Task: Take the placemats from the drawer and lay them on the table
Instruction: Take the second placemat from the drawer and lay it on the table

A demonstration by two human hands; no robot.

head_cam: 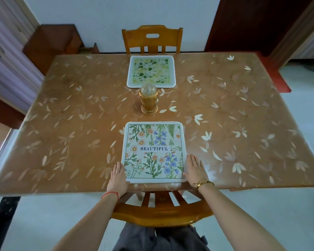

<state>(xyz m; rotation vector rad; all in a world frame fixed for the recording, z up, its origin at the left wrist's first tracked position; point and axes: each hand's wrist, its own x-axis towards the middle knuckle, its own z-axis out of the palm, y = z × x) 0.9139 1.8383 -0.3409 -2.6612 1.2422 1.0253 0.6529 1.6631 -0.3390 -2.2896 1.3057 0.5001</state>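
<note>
Two placemats are already laid on the table (65, 124): a green-and-yellow placemat (151, 71) at the far edge before the far chair (152, 39), and a floral "BEAUTIFUL" placemat (153, 153) at the near edge, so the task is judged nearly complete. The near mat is flanked by the left hand (118, 176) and right hand (195, 169), both flat, fingers extended and close together, apparently squaring it. Its long axis runs away from the person, lettering upright toward them; an amber glass jar (149, 99) stands between the mats.
</note>
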